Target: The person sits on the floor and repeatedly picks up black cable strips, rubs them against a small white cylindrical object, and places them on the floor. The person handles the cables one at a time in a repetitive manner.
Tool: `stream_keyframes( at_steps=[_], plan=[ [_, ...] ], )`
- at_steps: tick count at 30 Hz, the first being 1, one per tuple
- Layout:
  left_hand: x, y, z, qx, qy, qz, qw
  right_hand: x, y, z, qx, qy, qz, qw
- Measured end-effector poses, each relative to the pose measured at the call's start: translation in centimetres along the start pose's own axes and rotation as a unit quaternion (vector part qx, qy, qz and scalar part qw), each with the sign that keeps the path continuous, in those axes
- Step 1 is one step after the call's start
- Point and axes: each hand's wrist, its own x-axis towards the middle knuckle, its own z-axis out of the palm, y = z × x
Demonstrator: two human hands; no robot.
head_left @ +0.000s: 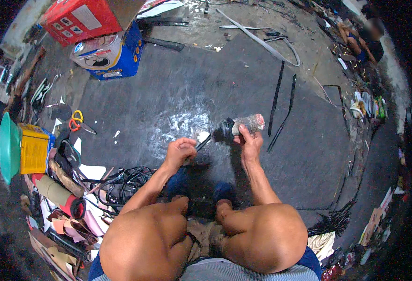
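Note:
My right hand (251, 144) is closed round a short, grey-white cylinder (252, 122) with reddish marks, held above the dark mat. Its left end carries a dark, blurred black part (225, 130); what kind of tool or container it is, I cannot make out. Fingers pinched, my left hand (180, 152) holds the end of a thin black strip (204, 143). This strip slants up to the right toward the black part; whether they touch is unclear. A small white patch (202, 136) lies beside the strip, near my left fingertips.
Orange-handled scissors (76, 121) lie left. Beyond them stand a blue-and-white box (117, 54) and a red box (82, 21). Coiled black strips (126, 185) and scraps sit by my left knee. Two black strips (276, 98) lie right on the mat (309, 154). Another person (358, 44) is far right.

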Motion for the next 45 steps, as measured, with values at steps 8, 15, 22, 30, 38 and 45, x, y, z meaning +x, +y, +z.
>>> stream_keyframes(
  at_steps=[8, 15, 22, 30, 38, 45],
  plan=[
    [-0.9, 0.7, 1.3, -0.164, -0.025, -0.134, 0.977, -3.9, 0.2, 3.4, -0.259, -0.116, -0.155, 0.946],
    [-0.9, 0.1, -1.2, -0.158, -0.095, -0.167, 0.968, -0.8, 1.7, -0.4, -0.444, -0.032, -0.106, 0.889],
    [6.8, 1.0, -1.1, 0.36, -0.039, -0.019, 0.932, 1.7, 3.1, -2.4, -0.289, -0.005, -0.213, 0.933],
    [10.8, -1.4, -2.2, 0.479, -0.012, -0.018, 0.878, -0.1, 5.9, 2.3, -0.493, -0.173, -0.251, 0.815],
    [6.0, 0.4, 1.0, 0.396, -0.073, 0.297, 0.866, -1.0, 6.5, 1.7, -0.471, -0.215, -0.238, 0.822],
    [6.9, -0.3, 2.2, 0.389, -0.08, 0.297, 0.868, 5.6, 13.2, -2.0, -0.371, -0.102, 0.051, 0.922]
  ],
)
